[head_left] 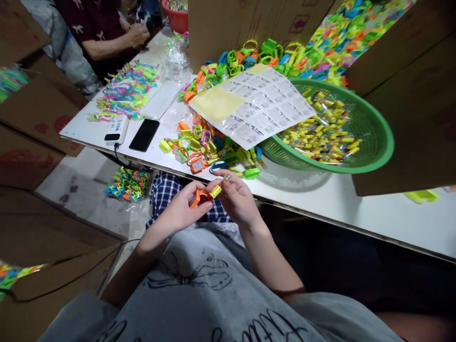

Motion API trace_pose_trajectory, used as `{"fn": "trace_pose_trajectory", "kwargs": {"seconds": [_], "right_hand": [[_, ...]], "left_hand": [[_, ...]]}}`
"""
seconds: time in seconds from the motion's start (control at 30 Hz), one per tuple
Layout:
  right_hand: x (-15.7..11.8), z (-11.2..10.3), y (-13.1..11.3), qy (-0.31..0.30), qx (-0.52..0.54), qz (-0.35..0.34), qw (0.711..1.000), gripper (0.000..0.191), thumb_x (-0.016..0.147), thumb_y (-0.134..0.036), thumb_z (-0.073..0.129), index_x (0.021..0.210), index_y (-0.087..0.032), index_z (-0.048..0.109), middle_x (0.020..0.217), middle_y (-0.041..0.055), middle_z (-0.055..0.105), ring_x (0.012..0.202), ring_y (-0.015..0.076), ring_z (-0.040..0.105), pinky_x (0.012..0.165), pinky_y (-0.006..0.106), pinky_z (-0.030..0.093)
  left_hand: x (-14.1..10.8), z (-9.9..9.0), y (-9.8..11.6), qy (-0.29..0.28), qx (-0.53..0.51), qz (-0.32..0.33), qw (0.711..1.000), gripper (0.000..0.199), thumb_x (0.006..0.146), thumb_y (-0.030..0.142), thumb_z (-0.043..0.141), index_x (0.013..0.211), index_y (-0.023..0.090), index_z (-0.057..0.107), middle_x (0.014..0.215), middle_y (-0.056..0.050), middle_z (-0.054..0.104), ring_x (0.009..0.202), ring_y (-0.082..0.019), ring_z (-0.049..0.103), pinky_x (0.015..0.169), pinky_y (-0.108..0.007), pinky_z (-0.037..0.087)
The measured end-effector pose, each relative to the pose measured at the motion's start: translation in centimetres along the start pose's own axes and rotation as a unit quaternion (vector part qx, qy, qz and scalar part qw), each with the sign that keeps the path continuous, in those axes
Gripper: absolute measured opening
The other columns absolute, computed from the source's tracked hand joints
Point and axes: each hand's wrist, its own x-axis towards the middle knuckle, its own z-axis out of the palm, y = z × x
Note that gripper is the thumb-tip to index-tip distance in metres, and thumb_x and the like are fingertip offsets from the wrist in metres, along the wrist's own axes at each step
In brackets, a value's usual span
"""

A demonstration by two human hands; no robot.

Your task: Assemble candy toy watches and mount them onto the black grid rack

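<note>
My left hand (188,205) is closed round an orange plastic toy watch (200,197), just in front of the table edge and above my lap. Between the fingers of my right hand (238,195) is a small yellow-wrapped candy packet (215,191), its near end touching the orange piece. Part of both items is covered by my fingers. Just beyond my hands, a loose pile of toy watches (197,164) in orange, green, yellow and blue lies along the table edge, with small yellow packets among them.
A sheet of printed labels (261,102) leans across the watch heap and a green basket (386,137) of yellow packets. A black phone (144,135) and a white power bank (117,130) lie left. Cardboard boxes (409,104) flank the table (399,216). Another person's hand (138,35) is at far left.
</note>
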Motion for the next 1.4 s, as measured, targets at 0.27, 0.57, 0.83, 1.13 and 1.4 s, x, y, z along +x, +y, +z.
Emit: {"fn": "trace_pose_trajectory", "kwargs": {"seconds": [0.27, 0.57, 0.83, 1.13, 1.4], "right_hand": [[-0.7, 0.2, -1.2, -0.037, -0.109, -0.049, 0.992, 0.026, 0.084, -0.049, 0.057, 0.088, -0.024, 0.049, 0.084, 0.0017, 0.065, 0.072, 0.0152, 0.059, 0.068, 0.031, 0.049], [-2.1, 1.0, -2.2, -0.064, -0.151, -0.131, 0.978, 0.012, 0.092, -0.038, 0.047, 0.096, -0.026, 0.044, 0.088, 0.0025, 0.062, 0.084, 0.0162, 0.060, 0.074, 0.033, 0.049], [-1.7, 1.9, -1.9, -0.072, -0.169, -0.164, 0.969, 0.010, 0.094, -0.034, 0.044, 0.097, -0.025, 0.042, 0.092, 0.0032, 0.061, 0.087, 0.0152, 0.060, 0.078, 0.034, 0.049], [4.1, -11.1, -9.8, 0.225, -0.528, -0.192, 0.796, 0.019, 0.089, -0.036, 0.048, 0.101, -0.021, 0.048, 0.095, 0.0061, 0.058, 0.088, 0.0193, 0.058, 0.083, 0.037, 0.047], [9.1, -21.5, -13.8, 0.006, -0.742, 0.201, 0.639, 0.033, 0.074, -0.010, 0.053, 0.106, -0.013, 0.061, 0.111, 0.0128, 0.065, 0.090, 0.0233, 0.062, 0.081, 0.031, 0.049]], "left_hand": [[-1.0, 0.0, 0.6, 0.080, 0.115, 0.023, 0.990, 0.023, 0.071, 0.035, 0.065, 0.074, 0.019, 0.048, 0.061, 0.006, 0.047, 0.053, -0.007, 0.040, 0.050, -0.020, 0.030], [-2.4, 0.5, 1.0, 0.135, 0.241, 0.133, 0.952, 0.016, 0.076, 0.031, 0.061, 0.074, 0.019, 0.050, 0.067, 0.004, 0.052, 0.057, -0.009, 0.046, 0.054, -0.023, 0.035], [-2.3, 0.5, 0.9, 0.146, 0.233, 0.166, 0.947, 0.014, 0.078, 0.029, 0.060, 0.075, 0.019, 0.050, 0.068, 0.003, 0.053, 0.059, -0.009, 0.047, 0.056, -0.023, 0.037], [6.5, -0.8, -2.5, 0.177, -0.114, 0.000, 0.978, 0.042, 0.075, 0.051, 0.059, 0.098, 0.019, 0.049, 0.083, -0.001, 0.061, 0.065, -0.010, 0.058, 0.058, -0.021, 0.045], [14.5, -4.0, 1.0, 0.168, 0.099, -0.023, 0.981, 0.075, 0.081, 0.058, 0.047, 0.140, 0.015, 0.029, 0.149, -0.019, 0.027, 0.135, -0.033, 0.032, 0.104, -0.043, 0.036]]}}
